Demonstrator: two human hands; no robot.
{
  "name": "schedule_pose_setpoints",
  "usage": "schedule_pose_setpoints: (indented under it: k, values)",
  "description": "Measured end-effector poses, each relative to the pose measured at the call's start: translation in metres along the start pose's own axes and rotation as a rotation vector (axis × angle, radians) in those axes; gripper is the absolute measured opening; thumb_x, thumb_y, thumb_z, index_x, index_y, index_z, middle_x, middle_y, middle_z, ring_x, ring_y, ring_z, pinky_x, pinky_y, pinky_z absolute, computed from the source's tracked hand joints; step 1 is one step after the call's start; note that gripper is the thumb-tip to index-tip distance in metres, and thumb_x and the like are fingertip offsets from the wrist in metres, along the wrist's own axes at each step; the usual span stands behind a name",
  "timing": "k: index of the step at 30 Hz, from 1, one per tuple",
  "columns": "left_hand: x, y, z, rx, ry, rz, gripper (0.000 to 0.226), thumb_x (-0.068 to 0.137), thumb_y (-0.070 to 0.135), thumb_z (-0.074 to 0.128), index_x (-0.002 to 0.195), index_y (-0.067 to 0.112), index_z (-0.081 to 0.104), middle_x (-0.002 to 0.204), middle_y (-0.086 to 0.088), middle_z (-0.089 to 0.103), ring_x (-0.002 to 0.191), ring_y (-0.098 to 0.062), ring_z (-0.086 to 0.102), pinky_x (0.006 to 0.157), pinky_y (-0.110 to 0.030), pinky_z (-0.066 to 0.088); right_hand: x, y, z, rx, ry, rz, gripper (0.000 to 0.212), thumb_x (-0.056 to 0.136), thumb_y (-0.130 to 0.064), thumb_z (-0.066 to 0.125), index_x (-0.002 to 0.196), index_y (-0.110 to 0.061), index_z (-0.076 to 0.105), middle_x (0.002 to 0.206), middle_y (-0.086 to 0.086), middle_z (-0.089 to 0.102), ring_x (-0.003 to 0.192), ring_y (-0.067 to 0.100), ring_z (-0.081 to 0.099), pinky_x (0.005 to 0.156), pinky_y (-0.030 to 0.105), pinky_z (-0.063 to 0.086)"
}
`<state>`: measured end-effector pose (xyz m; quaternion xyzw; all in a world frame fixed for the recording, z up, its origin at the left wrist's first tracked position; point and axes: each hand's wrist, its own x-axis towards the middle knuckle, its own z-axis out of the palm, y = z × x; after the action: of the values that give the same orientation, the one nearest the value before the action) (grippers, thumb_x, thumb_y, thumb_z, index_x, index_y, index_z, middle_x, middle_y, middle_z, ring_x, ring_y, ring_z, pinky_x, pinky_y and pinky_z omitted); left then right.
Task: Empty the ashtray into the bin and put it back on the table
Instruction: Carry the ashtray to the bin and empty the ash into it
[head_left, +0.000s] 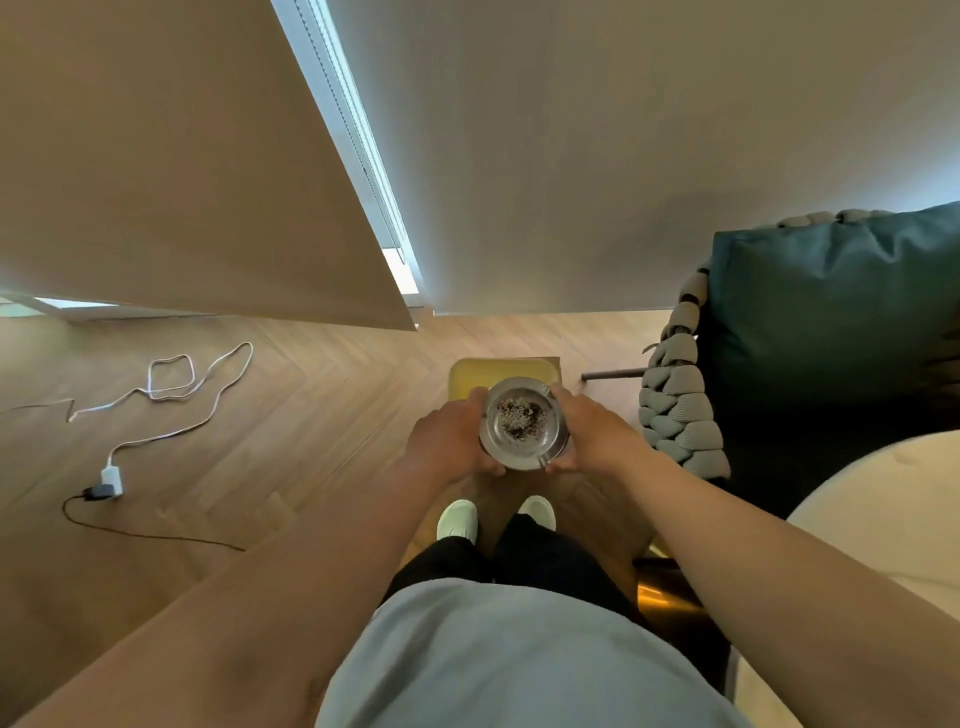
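A round metal ashtray (523, 422) with dark ash in its bowl is held level between both hands. My left hand (451, 441) grips its left rim and my right hand (592, 435) grips its right rim. Just beyond and below the ashtray stands a square yellow bin (501, 373) on the floor, partly hidden by the ashtray. A pale round table (883, 514) shows at the right edge.
A woven chair with a dark green cushion (831, 338) stands right of the bin. White and black cables with a charger (111, 480) lie on the wooden floor at left. Roller blinds hang ahead. My feet (457, 519) are behind the bin.
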<state>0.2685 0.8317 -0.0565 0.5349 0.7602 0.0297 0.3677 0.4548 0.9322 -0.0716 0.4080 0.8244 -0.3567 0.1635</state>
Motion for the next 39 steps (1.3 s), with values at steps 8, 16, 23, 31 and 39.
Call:
schedule_pose_setpoints:
  k: [8, 16, 23, 31, 39]
  values:
    - [0.038, -0.019, 0.014, -0.006, -0.038, -0.013, 0.095, 0.054, 0.044, 0.09, 0.13, 0.029, 0.036, 0.112, 0.002, 0.066, 0.096, -0.024, 0.065, 0.077, -0.045, 0.055, 0.033, 0.017, 0.013, 0.103, -0.042, -0.003, 0.104, 0.059, -0.039, 0.091, 0.14, -0.026, 0.027, 0.126, 0.009, 0.056, 0.111, 0.028, 0.059, 0.096, 0.045, 0.051]
    - [0.117, -0.07, 0.028, 0.029, -0.103, 0.102, 0.109, 0.053, 0.041, 0.092, 0.142, 0.03, 0.031, 0.115, 0.001, 0.064, 0.104, -0.023, 0.06, 0.079, -0.041, 0.052, 0.113, 0.04, 0.034, 0.492, 0.136, 0.244, 0.027, 0.092, -0.034, 0.066, 0.113, -0.017, 0.068, 0.091, -0.002, 0.064, 0.084, 0.02, 0.064, 0.078, 0.038, 0.055]
    - [0.191, -0.11, 0.046, 0.077, -0.188, 0.243, 0.105, 0.053, 0.027, 0.094, 0.142, 0.029, 0.038, 0.108, 0.003, 0.064, 0.1, -0.019, 0.059, 0.082, -0.038, 0.051, 0.179, 0.077, 0.071, 0.749, 0.158, 0.375, 0.014, 0.091, -0.012, 0.069, 0.077, -0.015, 0.067, 0.066, 0.007, 0.067, 0.048, 0.011, 0.062, 0.052, 0.025, 0.055]
    - [0.259, -0.144, 0.077, 0.144, -0.242, 0.309, 0.105, 0.055, 0.024, 0.093, 0.143, 0.03, 0.036, 0.123, 0.004, 0.061, 0.106, -0.015, 0.054, 0.087, -0.038, 0.049, 0.236, 0.109, 0.114, 0.865, 0.056, 0.363, 0.005, 0.093, -0.006, 0.065, 0.089, -0.01, 0.064, 0.065, 0.011, 0.065, 0.051, 0.017, 0.062, 0.054, 0.033, 0.058]
    - [0.3, -0.159, 0.099, 0.124, -0.262, 0.289, 0.108, 0.062, 0.022, 0.091, 0.15, 0.024, 0.029, 0.131, -0.001, 0.057, 0.099, -0.013, 0.053, 0.091, -0.034, 0.047, 0.266, 0.132, 0.129, 0.935, 0.018, 0.373, 0.007, 0.096, -0.002, 0.058, 0.099, 0.001, 0.063, 0.069, 0.012, 0.063, 0.05, 0.017, 0.059, 0.052, 0.03, 0.054]
